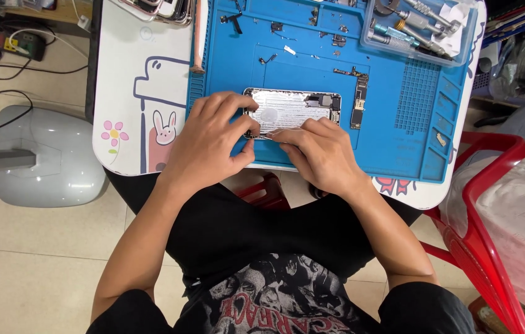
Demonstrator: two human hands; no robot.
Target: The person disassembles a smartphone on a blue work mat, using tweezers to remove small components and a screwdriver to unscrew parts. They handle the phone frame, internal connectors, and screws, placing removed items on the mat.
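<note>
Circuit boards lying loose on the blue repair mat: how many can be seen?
1. A narrow L-shaped circuit board lies on the blue repair mat, just right of the opened phone housing that both hands work on. Others may be hidden under the hands.

This looks like a small phone repair stall or workshop. A blue repair mat (399,117) with moulded compartments covers a small white table (126,93) printed with cartoon figures. Just beyond the fingers (238,120) lies an opened phone (293,110) with its insides bare, and beside it a loose circuit board (358,99). Tiny screws and metal parts are scattered farther up the mat. A clear tray of screwdrivers (417,28) sits at the far right, phone frames (163,9) at the far left.
</note>
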